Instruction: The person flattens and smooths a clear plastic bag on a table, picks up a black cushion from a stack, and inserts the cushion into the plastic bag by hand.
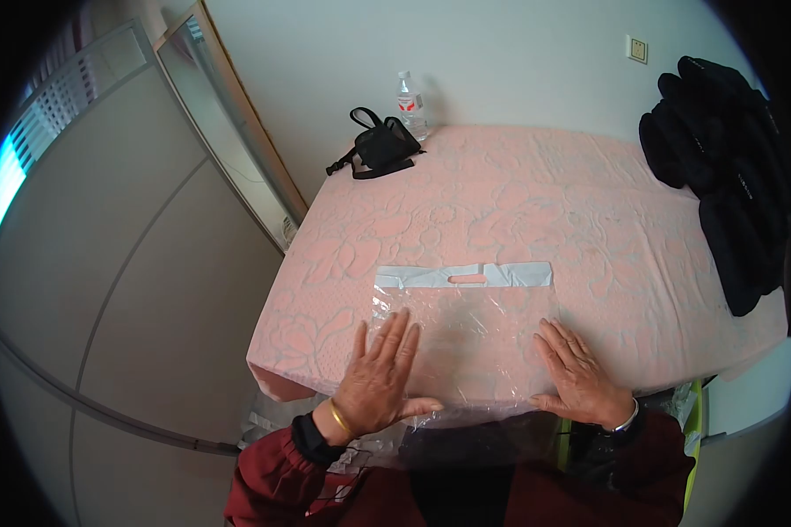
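Observation:
A clear plastic bag (475,342) lies flat on the pink patterned cloth of the table (580,202). Its white top strip (514,275) has an oval handle hole and points away from me. My left hand (380,373) rests palm down on the bag's left side, fingers spread. On the right edge of the bag lies my right hand (580,378), also flat, with its thumb pointing inward. The lower part of the bag hangs over the table's near edge.
A black strapped pouch (382,145) and a water bottle (410,105) stand at the back left. Dark padded items (721,167) are piled at the right. A wall socket (637,49) is above. Grey panels (105,246) and a framed mirror (228,114) are on the left.

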Tool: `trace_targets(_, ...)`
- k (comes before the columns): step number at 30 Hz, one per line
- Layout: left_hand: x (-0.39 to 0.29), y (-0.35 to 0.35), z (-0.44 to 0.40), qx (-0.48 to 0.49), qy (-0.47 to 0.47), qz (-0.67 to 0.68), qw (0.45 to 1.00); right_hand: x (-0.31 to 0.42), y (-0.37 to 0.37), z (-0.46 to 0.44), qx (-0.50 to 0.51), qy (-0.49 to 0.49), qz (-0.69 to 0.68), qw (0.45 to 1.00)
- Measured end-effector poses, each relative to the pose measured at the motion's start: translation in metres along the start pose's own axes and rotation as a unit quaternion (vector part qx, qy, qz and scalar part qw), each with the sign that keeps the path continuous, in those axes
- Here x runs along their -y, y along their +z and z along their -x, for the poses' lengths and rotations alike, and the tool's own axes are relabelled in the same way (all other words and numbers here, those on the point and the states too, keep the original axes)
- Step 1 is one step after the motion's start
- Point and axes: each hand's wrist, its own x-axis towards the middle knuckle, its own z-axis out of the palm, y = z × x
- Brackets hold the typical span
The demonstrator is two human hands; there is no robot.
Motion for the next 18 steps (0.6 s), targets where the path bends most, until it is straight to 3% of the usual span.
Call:
trace_targets(3, -0.024, -0.009, -0.035, 0.017, 0.124, 0.000, 0.992, 0.005, -0.012, -0.014, 0.006, -0.013, 0.010, 1.000)
trace_targets(11, -0.044, 0.056, -0.092, 0.055, 0.211, 0.001, 0.976, -0.013, 0.003, -0.040, 0.054, -0.012, 0.033, 0.998)
trace_targets(16, -0.013, 0.057, -0.090, 0.126, 0.177, 0.013, 0.976, -0.032, 0.003, -0.038, 0.084, -0.010, 0.022, 0.996)
trace_targets(18, 0.016, 0.049, -0.088, 0.184, 0.106, -0.017, 0.977, -0.035, 0.000, -0.033, 0.091, -0.010, 0.021, 0.996)
